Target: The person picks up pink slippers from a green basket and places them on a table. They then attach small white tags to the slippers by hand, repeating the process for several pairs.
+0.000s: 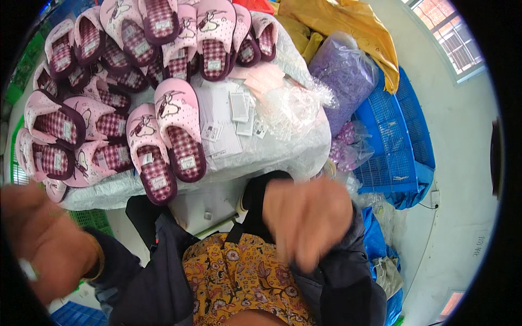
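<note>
- Fingers [304,255] of the right hand [307,220] hang downward, blurred by motion; they look loosely together and hold nothing, though the blur keeps me from telling more.
- Left hand [43,247], at about 8 o'clock in the view, shows its palm, also blurred; whether its fingers are spread or closed I cannot tell, and nothing is seen in its grip.
- Both hands hover apart from the desk [261,157], over a dark jacket [141,282] and a yellow flowered garment [239,277] at 6 o'clock.
- Nearest slippers: a pink pair with checked insoles [166,144], at 11 o'clock from the right hand, toes pointing away, heels over the desk's near edge.
- More pink slippers [109,65] are heaped at 10 to 12 o'clock on the white-covered desk.
- Small white tags [239,108] and clear plastic bags [285,108] lie just beside the pair, at 12 o'clock.
- A purple bag [345,76], yellow sack [348,27] and blue crate [397,141] sit at 1 to 3 o'clock.
</note>
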`<state>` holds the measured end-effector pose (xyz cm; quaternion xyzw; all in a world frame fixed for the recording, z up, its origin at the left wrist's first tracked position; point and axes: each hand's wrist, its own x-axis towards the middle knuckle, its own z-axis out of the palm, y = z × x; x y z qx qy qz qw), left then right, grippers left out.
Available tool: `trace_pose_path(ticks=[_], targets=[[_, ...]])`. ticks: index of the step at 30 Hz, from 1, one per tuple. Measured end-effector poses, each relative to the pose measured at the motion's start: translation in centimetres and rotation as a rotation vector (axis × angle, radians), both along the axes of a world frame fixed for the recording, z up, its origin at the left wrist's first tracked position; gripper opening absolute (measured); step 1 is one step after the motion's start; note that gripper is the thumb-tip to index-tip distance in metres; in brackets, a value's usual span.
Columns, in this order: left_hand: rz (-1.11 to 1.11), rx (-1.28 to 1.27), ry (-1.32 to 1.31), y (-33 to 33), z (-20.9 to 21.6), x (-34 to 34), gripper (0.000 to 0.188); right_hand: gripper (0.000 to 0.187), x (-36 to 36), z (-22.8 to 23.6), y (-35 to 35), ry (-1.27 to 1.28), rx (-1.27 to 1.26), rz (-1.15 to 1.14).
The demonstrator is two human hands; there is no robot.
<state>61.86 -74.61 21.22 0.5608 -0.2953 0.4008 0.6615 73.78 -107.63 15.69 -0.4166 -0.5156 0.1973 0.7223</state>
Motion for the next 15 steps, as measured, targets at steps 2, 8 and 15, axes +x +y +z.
trace_pose_path(ticks=[2, 8, 15], targets=[[-0.064, -0.038, 0.291, -1.4, -5.2, 0.8, 0.067, 0.017, 3.6, -0.8, -0.4, 0.079, -0.250, -0.562], [-0.193, 0.039, 0.898, -5.6, -12.1, 2.9, 0.035, 0.040, 23.6, -8.6, -3.6, -0.579, -1.077, -1.098], [-0.241, 0.047, 1.058, -5.6, -14.1, 2.6, 0.030, 0.061, 28.5, -11.4, -0.9, -0.691, -1.773, -0.935]])
